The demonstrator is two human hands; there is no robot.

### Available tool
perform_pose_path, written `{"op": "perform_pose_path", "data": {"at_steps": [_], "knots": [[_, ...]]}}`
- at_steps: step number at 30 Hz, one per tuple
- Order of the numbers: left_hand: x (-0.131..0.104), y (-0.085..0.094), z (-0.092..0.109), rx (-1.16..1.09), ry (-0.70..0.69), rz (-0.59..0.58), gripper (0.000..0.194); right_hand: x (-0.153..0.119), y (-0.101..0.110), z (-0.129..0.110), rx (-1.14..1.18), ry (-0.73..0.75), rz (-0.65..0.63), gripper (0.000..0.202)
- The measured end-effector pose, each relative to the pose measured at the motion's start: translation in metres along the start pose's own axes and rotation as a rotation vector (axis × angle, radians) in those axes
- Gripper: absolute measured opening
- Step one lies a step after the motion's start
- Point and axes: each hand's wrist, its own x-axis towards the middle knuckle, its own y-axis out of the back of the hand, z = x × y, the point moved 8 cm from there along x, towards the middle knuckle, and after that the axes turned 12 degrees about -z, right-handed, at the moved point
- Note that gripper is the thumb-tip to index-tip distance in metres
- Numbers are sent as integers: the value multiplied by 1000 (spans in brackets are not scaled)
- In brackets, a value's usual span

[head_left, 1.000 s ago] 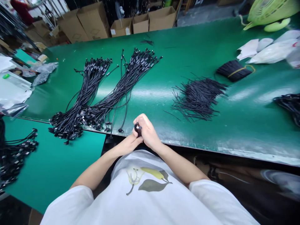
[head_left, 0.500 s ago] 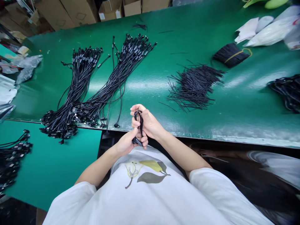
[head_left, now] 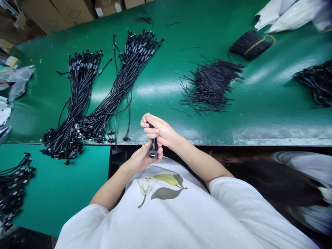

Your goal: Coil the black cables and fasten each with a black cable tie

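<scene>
Between my hands, just off the bench's front edge, is a folded black cable [head_left: 153, 145] with a connector at its lower end. My left hand [head_left: 141, 157] is closed around the lower part, beside the connector. Higher up, my right hand [head_left: 160, 130] has its fingers wrapped round the upper part of the folds, hiding most of the loop. To the left lie two bundles of black cables, one bundle [head_left: 80, 84] nearer the left and another bundle [head_left: 120, 81] slanting to the right. A heap of short black ties [head_left: 212, 86] lies to the right.
A black tie bundle with a yellow band [head_left: 249, 45] lies at the back right of the green bench [head_left: 155, 93]. White bags [head_left: 293, 15] and coiled black cables [head_left: 317, 83] are farther right. More cables [head_left: 15, 186] rest on the lower left surface. Cardboard boxes [head_left: 70, 12] stand behind.
My right hand has closed over the cable's upper loop, which showed open before. The connector end now points down toward me. The whole view has shifted slightly.
</scene>
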Motion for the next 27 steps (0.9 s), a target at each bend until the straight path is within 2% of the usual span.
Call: {"op": "perform_pose_path", "data": {"at_steps": [3,8,11,14,16,18,20,24,27], "knots": [[0,1,-2,72,-18,20,70,0,-4,-3,103,-5,-28,37],[5,0,-3,202,-40,40,51,0,-10,-9,207,35,-135,35],[8,3,-3,193,-24,88,46,0,-10,-14,185,76,-200,36],[12,6,-2,226,17,152,47,-2,-8,-19,89,125,-203,40],[14,7,0,304,47,190,51,-6,-4,-24,-3,182,-131,43],[14,14,2,442,72,250,57,-11,4,-29,-107,260,16,44],[14,33,10,630,40,391,60,-17,16,-35,-183,347,176,44],[33,69,17,1158,73,518,64,-25,36,-43,-246,369,328,46],[47,76,18,1355,-66,523,51,-36,42,-52,-208,456,409,45]]}}
